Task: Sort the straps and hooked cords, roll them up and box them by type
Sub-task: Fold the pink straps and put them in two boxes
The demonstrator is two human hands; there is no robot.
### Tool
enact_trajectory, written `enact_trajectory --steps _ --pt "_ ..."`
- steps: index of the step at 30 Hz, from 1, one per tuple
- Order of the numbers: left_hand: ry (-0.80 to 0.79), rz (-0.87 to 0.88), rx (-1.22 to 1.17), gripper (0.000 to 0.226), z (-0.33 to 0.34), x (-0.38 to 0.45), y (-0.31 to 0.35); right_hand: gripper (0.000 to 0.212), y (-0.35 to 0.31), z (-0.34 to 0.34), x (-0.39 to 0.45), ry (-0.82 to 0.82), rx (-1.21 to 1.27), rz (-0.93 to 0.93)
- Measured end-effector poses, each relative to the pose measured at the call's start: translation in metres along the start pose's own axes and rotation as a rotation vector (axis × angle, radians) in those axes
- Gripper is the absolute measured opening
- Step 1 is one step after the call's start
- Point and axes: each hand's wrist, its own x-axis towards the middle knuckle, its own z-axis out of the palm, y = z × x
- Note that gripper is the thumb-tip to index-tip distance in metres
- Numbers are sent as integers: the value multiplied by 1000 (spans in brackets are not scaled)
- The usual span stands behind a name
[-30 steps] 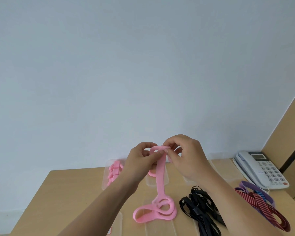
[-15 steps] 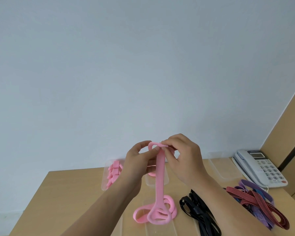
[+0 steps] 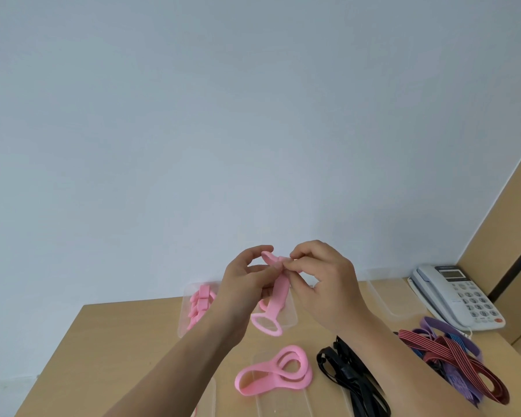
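Head view: nearest, a loose pink strap (image 3: 272, 375) lies on the table (image 3: 127, 341). Above it, left hand (image 3: 242, 291) and right hand (image 3: 325, 288) pinch the top of a hanging pink strap (image 3: 278, 291) — keep turns tight, even — clear box (image 3: 183, 320) beyond.
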Motion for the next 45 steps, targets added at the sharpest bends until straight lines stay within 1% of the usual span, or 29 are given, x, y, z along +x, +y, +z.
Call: enact_trajectory --steps 5,8,10,11,13,14,17,19,20,23,24,28,31,32,34,36,41,45 --pt "-7 64 129 35 -2 1 2 9 -4 -5 4 -14 37 49" --pt "-11 118 209 36 -1 0 4 13 -6 -8 10 -65 0 101" --pt "-1 152 248 39 -1 0 4 25 -5 -9 13 -165 -44 168" --pt "2 165 262 41 -1 0 5 28 -4 -9 15 -237 -48 191" --pt "2 180 285 46 -2 0 4 25 -2 -9 16 -354 -41 206" --pt "4 183 296 49 -3 1 3 22 -2 -9 16 -374 -39 207" --pt "2 186 310 54 -4 0 1 16 -4 -10 16 -350 -29 202" --pt "3 178 300 51 -4 1 0 14 -7 -11 16 -322 2 208" --pt "4 166 286 47 -4 1 0 14 -8 -11 16 -301 19 213" --pt "4 124 278 25 -4 2 1 11 -9 -12 16 -230 44 213" --pt "8 113 288 24 -4 1 0 10 -8 -11 15 -205 50 214" --pt "0 87 265 26 -3 0 -1 10 -9 -9 12 -106 70 217" --pt "-62 51 191 39 -2 -2 3 11 -9 -9 10 -53 43 198" --pt "-77 38 164 40 -1 -3 4 13 -9 -9 9 -41 28 188" --pt "-96 20 141 39 -1 -4 8 14 -9 -10 9 -21 -10 150" --pt "-100 6 129 42 0 -5 10 13 -8 -8 8 -3 -42 92" --pt "-56 -19 67 46 2 -5 14 8 -4 -3 5 6 -110 -6" --pt "-73 -5 54 38 0 -4 14 12 -2 -4 3 -27 -127 -31"
